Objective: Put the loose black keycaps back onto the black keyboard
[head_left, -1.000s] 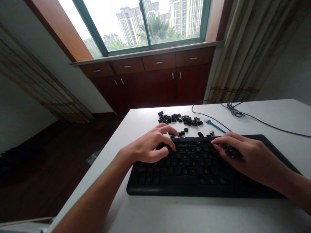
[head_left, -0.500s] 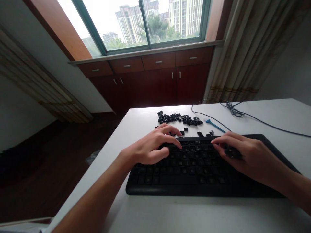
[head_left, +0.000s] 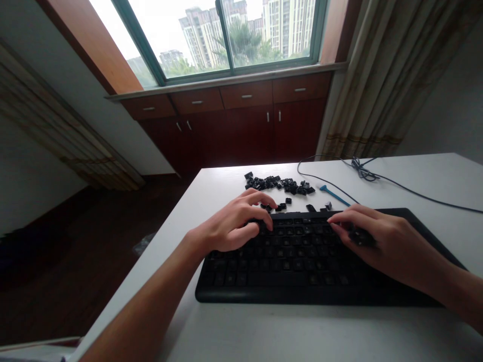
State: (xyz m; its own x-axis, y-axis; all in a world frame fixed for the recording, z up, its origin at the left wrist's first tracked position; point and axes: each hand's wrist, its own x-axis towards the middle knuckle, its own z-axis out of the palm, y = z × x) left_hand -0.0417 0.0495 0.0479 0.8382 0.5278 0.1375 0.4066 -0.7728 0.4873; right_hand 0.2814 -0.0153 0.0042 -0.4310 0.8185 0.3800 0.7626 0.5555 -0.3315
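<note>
A black keyboard (head_left: 302,271) lies on the white table (head_left: 287,332) in front of me. My left hand (head_left: 234,226) rests on its upper left corner. The fingers are curled together, their tips pressing on the top key rows, and the thumb is tucked below them; anything under the tips is hidden. My right hand (head_left: 381,239) lies over the upper right part of the keyboard, fingers bent around small black keycaps (head_left: 361,237). A pile of loose black keycaps (head_left: 279,184) lies beyond the keyboard, with a few single ones (head_left: 289,201) nearer to it.
A blue plastic tool (head_left: 334,196) lies right of the keycap pile. A black cable (head_left: 400,185) runs across the far right of the table. The table's left edge drops to a dark wooden floor. Red-brown cabinets and a window stand behind.
My left hand's fingers, stretched to the right half a second ago, have drawn back left and curled on the top row. My right hand has stayed put.
</note>
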